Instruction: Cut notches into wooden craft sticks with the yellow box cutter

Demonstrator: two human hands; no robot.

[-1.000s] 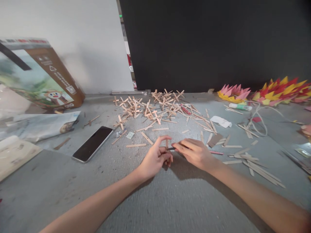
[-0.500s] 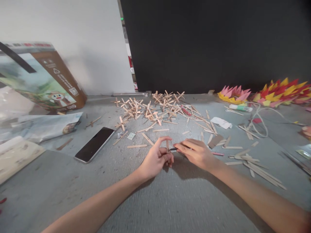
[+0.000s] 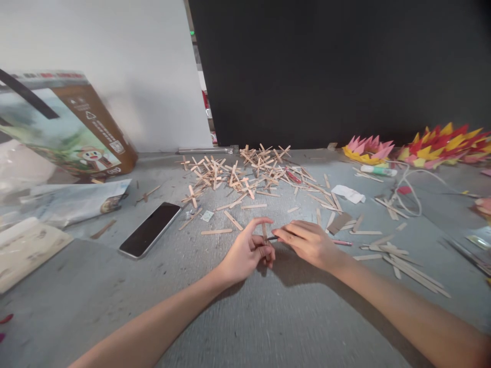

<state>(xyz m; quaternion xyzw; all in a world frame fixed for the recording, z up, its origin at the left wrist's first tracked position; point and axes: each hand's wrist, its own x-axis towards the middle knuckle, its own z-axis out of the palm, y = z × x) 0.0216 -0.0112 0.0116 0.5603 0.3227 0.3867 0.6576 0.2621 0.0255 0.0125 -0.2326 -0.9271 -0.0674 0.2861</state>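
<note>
My left hand [image 3: 251, 250] is closed on a flat wooden craft stick [image 3: 264, 231], held upright between bent fingers just above the table. My right hand [image 3: 307, 240] pinches a slim dark-tipped tool [image 3: 272, 238], and its tip meets the stick from the right. Whether it is a pen or a blade I cannot make out. Beyond the right hand a thin pink rod [image 3: 342, 243] shows; I cannot tell if it belongs to the tool. Behind both hands lies a heap of craft sticks [image 3: 233, 176], many joined as crosses.
A phone [image 3: 150, 230] lies to the left, near a printed carton [image 3: 92, 128] and plastic packets [image 3: 80, 199]. Loose sticks [image 3: 416, 273], a white cable [image 3: 408, 191] and a folded pink-yellow paper piece [image 3: 370, 149] are on the right. A black panel [image 3: 337, 71] stands behind.
Hardly anything differs. The view has shifted slightly, and both hands keep their hold, with the tool's tip still at the stick.
</note>
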